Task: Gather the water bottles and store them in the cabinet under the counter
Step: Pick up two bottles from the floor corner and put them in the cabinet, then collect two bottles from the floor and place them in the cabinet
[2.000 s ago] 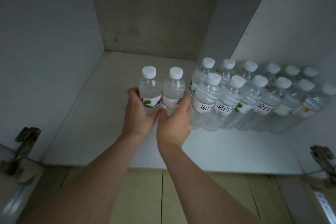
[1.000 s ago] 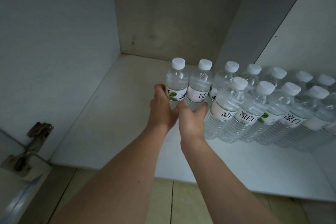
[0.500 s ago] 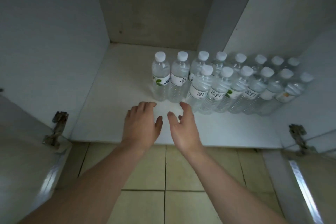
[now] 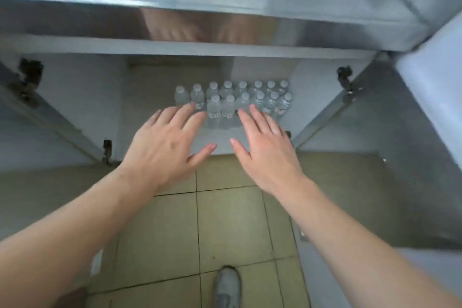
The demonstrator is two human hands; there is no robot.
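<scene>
Head view
Left hand (image 4: pixel 166 144): spread flat, palm down, empty, touching nothing.
Right hand (image 4: pixel 268 147): fingers splayed, empty, just beside the left.
Water bottles (image 4: pixel 232 101): upright in two rows on the cabinet (image 4: pixel 75 87) floor, beyond the fingertips, toward the right wall.
Desk (image 4: pixel 225 15): steel edge above the hands.
Shoe (image 4: pixel 226 287): on the tiled floor below.
Change: both hands have let go of the bottles and pulled back out of the cabinet.
</scene>
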